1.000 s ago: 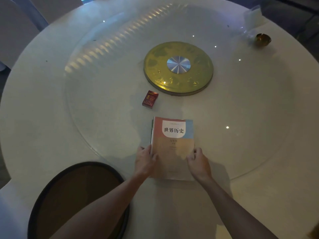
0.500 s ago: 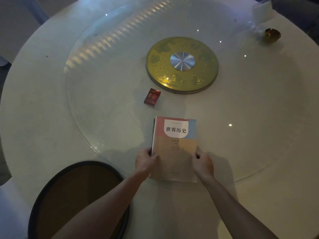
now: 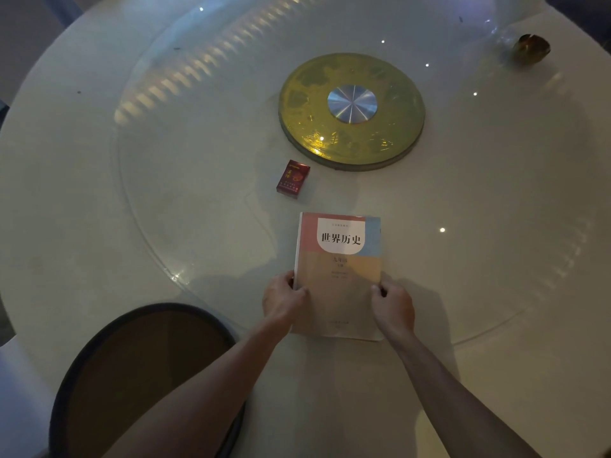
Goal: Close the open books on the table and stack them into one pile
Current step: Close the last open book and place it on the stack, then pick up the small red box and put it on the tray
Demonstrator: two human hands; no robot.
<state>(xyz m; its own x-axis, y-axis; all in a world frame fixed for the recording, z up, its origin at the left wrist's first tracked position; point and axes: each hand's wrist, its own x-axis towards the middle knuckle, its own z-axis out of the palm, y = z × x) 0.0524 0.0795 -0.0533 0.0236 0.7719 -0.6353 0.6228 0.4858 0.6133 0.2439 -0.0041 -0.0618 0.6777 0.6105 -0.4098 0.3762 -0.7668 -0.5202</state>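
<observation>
Closed pink-and-tan book (image 3: pixel 339 276) (cover up) — left hand (image 3: pixel 284 300), right hand (image 3: pixel 393 307) gripping.

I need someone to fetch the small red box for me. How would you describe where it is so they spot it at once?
Find the gold disc at the middle of the round table. Just off the disc's near-left edge lies the small red box, between the disc and the closed book. It is the only red, pocket-sized thing there.

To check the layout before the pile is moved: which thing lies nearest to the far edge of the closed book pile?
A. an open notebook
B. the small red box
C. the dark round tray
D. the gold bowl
B: the small red box lies just beyond the far left corner of the book pile; the gold bowl sits far off.
</observation>
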